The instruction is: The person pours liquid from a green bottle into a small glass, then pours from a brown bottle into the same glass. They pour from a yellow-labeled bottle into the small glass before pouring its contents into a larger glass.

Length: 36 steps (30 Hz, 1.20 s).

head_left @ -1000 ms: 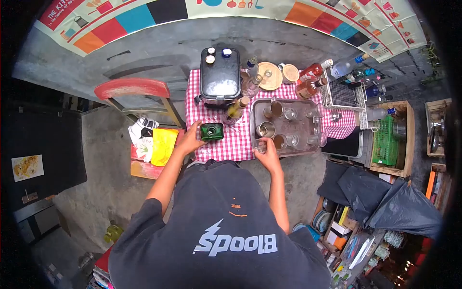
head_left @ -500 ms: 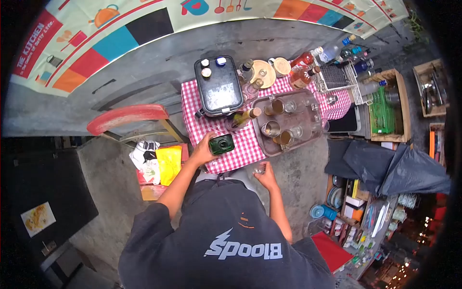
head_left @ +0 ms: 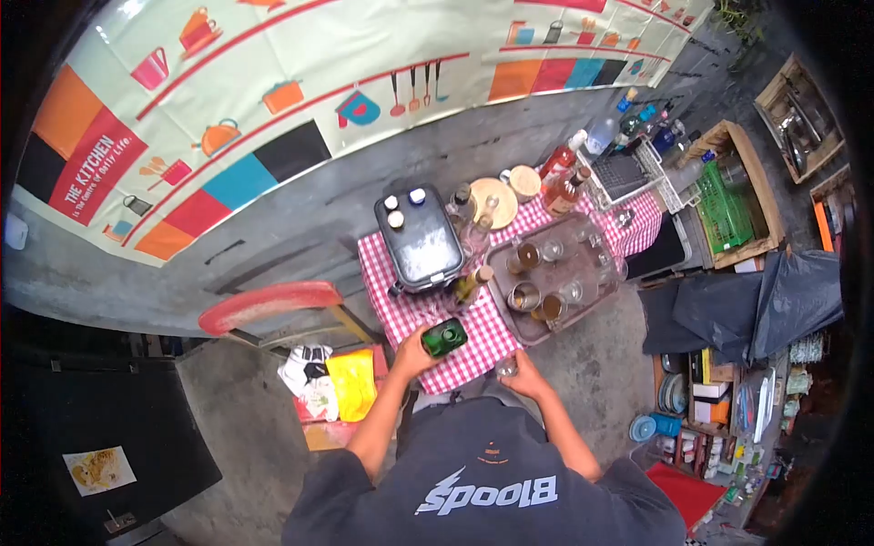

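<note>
In the head view, my left hand [head_left: 412,358] is closed around a dark green square glass bottle [head_left: 444,338], seen from above with its round neck facing up. It is over the near part of the red-and-white checked cloth [head_left: 446,374]. My right hand [head_left: 525,377] pinches a small clear glass piece [head_left: 506,368] just off the table's near edge; its exact kind is too small to make out. Beyond the green bottle stands a bottle with a cork-coloured top [head_left: 473,284]. A brown tray [head_left: 594,289] carrying several glasses and metal cups lies to the right.
A black lidded container [head_left: 424,244] with three small caps or jars on top stands at the back left. Liquor bottles [head_left: 566,191] and a wire rack [head_left: 628,173] line the back right. A red chair [head_left: 269,307] with cloths sits left; crowded shelves [head_left: 710,400] stand right.
The view has tilted up, showing more of the wall banner, so everything sits lower and further right. My right hand has come closer to the table edge. Both hands keep their holds.
</note>
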Tool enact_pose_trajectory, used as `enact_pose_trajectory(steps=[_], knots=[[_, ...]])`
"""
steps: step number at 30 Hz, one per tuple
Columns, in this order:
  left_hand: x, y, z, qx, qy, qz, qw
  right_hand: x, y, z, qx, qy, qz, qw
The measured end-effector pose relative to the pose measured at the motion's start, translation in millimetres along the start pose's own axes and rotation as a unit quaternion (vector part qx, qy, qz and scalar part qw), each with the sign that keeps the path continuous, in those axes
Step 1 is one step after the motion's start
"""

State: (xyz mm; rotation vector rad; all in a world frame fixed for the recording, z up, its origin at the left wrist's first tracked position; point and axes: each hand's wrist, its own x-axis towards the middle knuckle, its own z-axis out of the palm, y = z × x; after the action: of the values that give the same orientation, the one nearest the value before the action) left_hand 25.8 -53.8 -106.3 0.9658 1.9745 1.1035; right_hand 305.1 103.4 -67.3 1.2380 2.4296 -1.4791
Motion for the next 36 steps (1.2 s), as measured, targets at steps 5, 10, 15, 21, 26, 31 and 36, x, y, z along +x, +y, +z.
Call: enact_pose_trajectory(steps=[5,10,15,21,26,31,36], knots=[[-14.7,14.4,7.3,-0.015,0.043,-0.013,0.999,35.8,8.2,-26.4,-0.046,-0.099,-0.089,0.990],[-57.3,85.6,12.0,0.032,0.156,-0.030,0.987,57.2,-15.9,-73.7,-0.085,-0.160,-0.155,0.971],[-89.5,120.3,35.9,-0.052,0.242,-0.038,0.968,58.3,-49.0,-127.7,-0.060,-0.189,-0.238,0.951],[-96.0,192.2,63.2,-0.112,0.349,0.013,0.930,59.0,-72.2,-182.6,0.017,-0.192,-0.258,0.947],[-80.8,255.7,81.7,-0.150,0.319,0.025,0.935,53.6,-99.5,-244.4,0.091,-0.119,-0.355,0.923],[-59.4,308.2,83.6,-0.062,0.228,0.047,0.970,43.5,-98.9,-285.5,0.171,-0.101,-0.390,0.899],[-44.9,358.3,73.2,0.078,0.097,0.067,0.990,24.0,-95.8,-319.4,0.169,-0.066,-0.425,0.887]])
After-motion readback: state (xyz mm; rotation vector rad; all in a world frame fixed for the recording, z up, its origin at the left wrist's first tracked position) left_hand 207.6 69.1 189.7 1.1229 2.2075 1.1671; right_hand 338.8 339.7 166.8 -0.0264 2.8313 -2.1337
